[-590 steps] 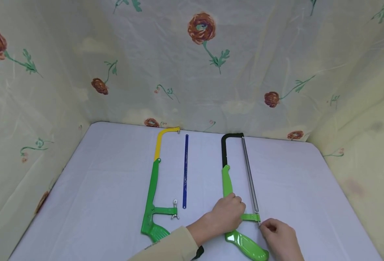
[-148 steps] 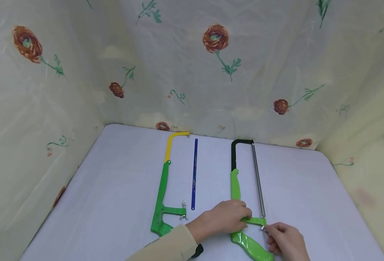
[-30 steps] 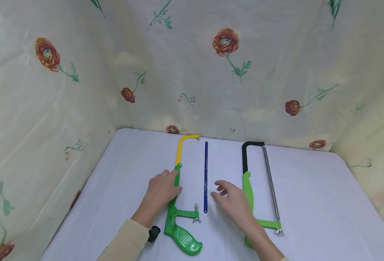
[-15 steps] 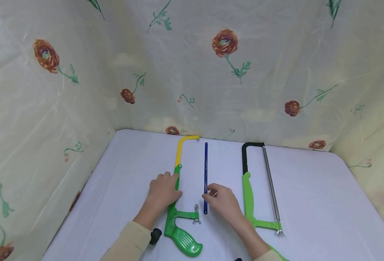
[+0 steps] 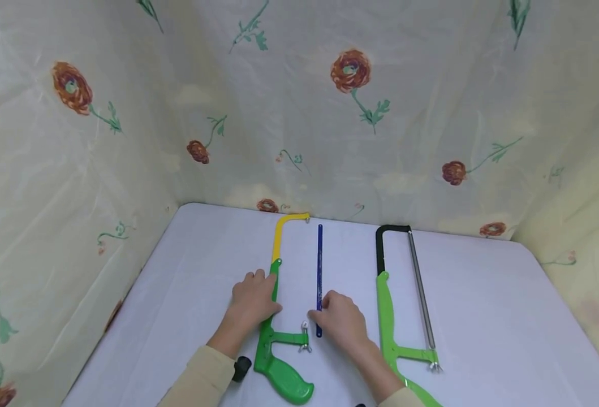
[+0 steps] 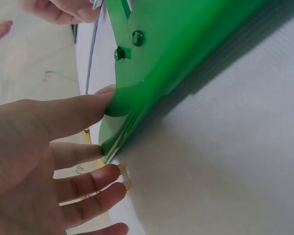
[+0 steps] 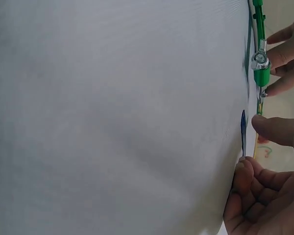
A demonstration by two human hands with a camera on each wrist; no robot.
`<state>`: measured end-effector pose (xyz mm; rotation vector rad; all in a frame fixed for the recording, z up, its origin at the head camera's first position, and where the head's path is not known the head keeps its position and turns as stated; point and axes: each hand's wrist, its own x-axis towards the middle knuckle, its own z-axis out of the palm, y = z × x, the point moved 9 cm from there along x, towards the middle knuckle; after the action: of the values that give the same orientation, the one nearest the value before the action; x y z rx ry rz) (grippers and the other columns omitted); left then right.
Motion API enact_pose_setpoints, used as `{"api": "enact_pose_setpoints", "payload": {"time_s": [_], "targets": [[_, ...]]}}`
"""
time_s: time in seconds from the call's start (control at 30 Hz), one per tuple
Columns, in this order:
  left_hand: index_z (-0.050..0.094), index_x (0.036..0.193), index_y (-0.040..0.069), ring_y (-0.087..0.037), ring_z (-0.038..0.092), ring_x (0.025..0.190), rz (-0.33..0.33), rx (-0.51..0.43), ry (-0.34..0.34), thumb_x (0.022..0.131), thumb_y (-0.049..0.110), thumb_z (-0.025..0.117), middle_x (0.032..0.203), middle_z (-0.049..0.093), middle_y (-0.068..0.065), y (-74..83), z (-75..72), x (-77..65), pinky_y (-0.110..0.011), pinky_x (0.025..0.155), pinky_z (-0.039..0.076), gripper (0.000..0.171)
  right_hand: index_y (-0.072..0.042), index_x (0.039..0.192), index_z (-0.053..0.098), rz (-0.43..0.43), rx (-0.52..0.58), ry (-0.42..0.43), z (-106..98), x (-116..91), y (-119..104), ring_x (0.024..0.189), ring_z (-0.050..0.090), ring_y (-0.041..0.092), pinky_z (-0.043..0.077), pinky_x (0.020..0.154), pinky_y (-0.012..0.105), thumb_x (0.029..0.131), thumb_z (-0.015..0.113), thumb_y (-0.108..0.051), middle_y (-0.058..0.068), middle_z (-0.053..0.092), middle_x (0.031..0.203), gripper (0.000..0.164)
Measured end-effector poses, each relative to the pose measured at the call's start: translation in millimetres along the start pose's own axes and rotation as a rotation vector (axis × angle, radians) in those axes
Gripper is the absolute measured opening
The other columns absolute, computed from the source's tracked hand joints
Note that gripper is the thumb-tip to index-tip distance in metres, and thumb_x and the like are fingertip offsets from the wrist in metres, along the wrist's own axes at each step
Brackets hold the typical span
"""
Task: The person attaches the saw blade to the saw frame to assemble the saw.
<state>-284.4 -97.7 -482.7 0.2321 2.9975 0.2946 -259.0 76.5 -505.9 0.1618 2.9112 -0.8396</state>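
My left hand pinches the dark green back of a hacksaw frame between thumb and index finger; the left wrist view shows its other fingers spread. This frame has a yellow front arm and a wing nut at its lower arm, with no blade across it. To its right lies a blue hacksaw blade. My right hand has its thumb and curled fingers about the blade's near part. In the right wrist view, the fingertips meet the blade, and the thumb stands slightly apart from it.
A second hacksaw, light green and black, lies at the right with a grey blade fitted and a wing nut at its lower end. A white-covered table bears everything. Flowered cloth encloses its back and sides.
Several seconds ago both hands were at the light green hacksaw and its wing nut. Since then the left hand has taken the dark green frame, and the right hand has moved left onto the blue blade.
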Motion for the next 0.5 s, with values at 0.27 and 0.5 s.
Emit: {"api": "enact_pose_setpoints", "payload": {"time_s": [0.27, 0.5], "targets": [[0.056, 0.121, 0.012, -0.019, 0.045, 0.079, -0.005, -0.014, 0.01, 0.072, 0.039, 0.076, 0.089, 0.051, -0.006, -0.2, 1.1, -0.6, -0.031, 0.056, 0.04, 0.059, -0.006, 0.077, 0.061, -0.013, -0.053, 0.021, -0.4, -2.7, -2.7, 0.049, 0.05, 0.014, 0.038, 0.042, 0.024, 0.077, 0.065, -0.02, 0.002, 0.057, 0.061, 0.014], [0.057, 0.121, 0.008, -0.019, 0.045, 0.077, 0.006, 0.028, 0.011, 0.073, 0.039, 0.075, 0.09, 0.053, -0.006, 1.4, 0.1, -2.0, -0.03, 0.055, 0.039, 0.059, -0.006, 0.074, 0.063, 0.037, -0.067, 0.04, -1.7, -4.4, -2.7, 0.05, 0.051, 0.015, 0.038, 0.043, 0.024, 0.075, 0.068, -0.018, 0.003, 0.058, 0.061, 0.013]]}}
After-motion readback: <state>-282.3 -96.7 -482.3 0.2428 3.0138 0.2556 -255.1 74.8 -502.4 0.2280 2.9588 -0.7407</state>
